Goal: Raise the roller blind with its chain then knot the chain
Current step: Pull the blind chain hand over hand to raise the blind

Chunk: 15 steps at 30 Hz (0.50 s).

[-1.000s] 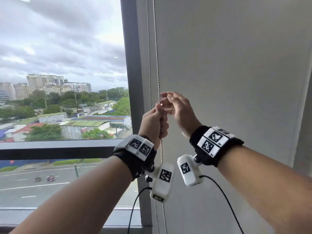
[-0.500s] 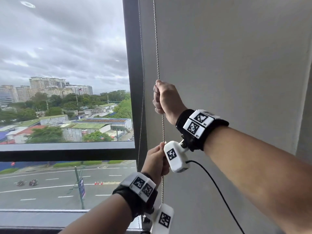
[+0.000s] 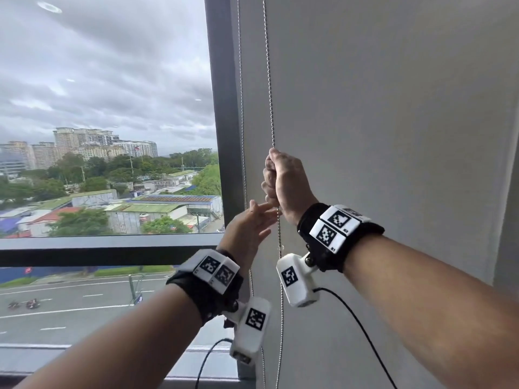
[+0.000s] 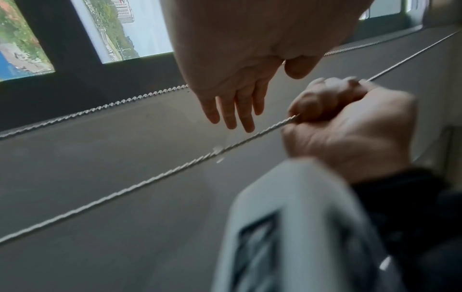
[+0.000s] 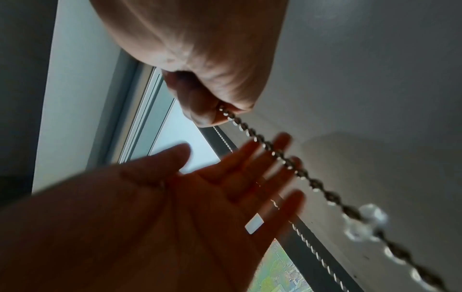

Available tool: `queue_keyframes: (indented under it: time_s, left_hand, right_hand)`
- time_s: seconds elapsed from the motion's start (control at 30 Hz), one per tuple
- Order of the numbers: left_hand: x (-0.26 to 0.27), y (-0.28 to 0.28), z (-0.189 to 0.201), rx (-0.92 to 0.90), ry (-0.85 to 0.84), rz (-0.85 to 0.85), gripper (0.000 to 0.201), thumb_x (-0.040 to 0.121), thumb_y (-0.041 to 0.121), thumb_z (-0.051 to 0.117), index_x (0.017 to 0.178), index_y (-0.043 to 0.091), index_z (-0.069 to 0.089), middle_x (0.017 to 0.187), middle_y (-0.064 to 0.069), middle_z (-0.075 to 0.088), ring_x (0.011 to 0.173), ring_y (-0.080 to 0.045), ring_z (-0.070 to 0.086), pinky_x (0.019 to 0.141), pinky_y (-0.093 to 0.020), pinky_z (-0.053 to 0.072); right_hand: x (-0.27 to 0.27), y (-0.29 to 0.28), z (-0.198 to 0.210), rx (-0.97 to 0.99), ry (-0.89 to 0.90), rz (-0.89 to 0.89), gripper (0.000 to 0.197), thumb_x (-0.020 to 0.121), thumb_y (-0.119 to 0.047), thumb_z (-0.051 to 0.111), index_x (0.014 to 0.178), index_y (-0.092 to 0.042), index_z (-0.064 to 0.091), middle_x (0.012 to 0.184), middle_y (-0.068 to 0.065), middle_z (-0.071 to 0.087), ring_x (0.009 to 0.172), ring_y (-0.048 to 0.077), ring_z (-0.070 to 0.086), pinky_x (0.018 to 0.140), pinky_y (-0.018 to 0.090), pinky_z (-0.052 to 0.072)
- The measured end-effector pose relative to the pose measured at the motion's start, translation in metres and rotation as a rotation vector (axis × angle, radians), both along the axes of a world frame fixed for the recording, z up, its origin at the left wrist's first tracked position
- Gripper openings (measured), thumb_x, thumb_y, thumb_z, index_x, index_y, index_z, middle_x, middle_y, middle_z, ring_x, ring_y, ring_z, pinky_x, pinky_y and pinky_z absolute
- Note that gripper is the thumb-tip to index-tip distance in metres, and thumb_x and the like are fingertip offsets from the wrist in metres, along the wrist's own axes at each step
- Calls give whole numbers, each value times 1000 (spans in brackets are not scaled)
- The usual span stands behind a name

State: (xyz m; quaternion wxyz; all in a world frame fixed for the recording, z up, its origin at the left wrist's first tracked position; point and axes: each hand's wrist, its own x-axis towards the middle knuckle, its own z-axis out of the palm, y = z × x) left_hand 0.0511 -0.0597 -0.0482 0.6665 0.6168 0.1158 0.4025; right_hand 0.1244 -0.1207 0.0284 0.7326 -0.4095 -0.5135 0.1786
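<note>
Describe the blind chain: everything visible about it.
The chain is a thin, silvery metal bead chain hanging as two near-vertical runs beside the dark window frame, in front of the grey blind. The right hand grips the nearer run in a fist; it looks taut above the hand. The left hand, fingers spread, reaches toward it just below without holding it. A pale plastic connector sits lower down. No knot shows.

Chain (image 3: 270,80): hung in two strands before the wall (image 3: 393,108), right of the window frame (image 3: 222,108).
Right hand (image 3: 283,181): on the right strand, above the left hand (image 3: 247,228).
Left hand: between the two strands, just beside the right strand, below the right hand.
Window (image 3: 106,108): left of the frame.
</note>
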Motion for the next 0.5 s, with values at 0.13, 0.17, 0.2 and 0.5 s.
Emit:
queue_keyframes:
  time_s: [0.13, 0.17, 0.2, 0.5]
  left_hand:
    - [-3, 1, 47, 9, -101, -47, 46, 99, 39, 28, 98, 7, 62, 80, -5, 68, 76, -16, 63, 79, -32, 45]
    - [-4, -1, 58, 18, -107, -62, 49, 99, 40, 26, 104, 5, 60, 90, -9, 67, 82, -19, 62, 82, -33, 46]
    - [-4, -4, 69, 33, -91, -66, 52, 99, 42, 24, 109, 4, 58, 99, -11, 66, 91, -23, 61, 87, -35, 46]
    - [22, -25, 87, -11, -51, -97, 45, 99, 43, 26, 76, 14, 52, 47, 6, 33, 39, -9, 25, 43, -22, 21]
  right_hand:
    - [2, -2, -22, 2, -26, -34, 42, 102, -23, 31, 60, -19, 35, 44, -7, 28, 33, 9, 21, 38, 16, 20]
    - [2, -3, -29, -10, -36, -48, 42, 102, -23, 32, 61, -19, 36, 45, -6, 28, 34, 9, 22, 38, 16, 20]
    - [2, -3, -37, -21, -38, -49, 40, 102, -24, 32, 63, -18, 37, 47, -5, 27, 36, 10, 21, 38, 17, 19]
    - [6, -13, -110, -71, -89, -152, 44, 104, -14, 36, 61, -19, 31, 55, -8, 28, 49, 8, 24, 49, 26, 24]
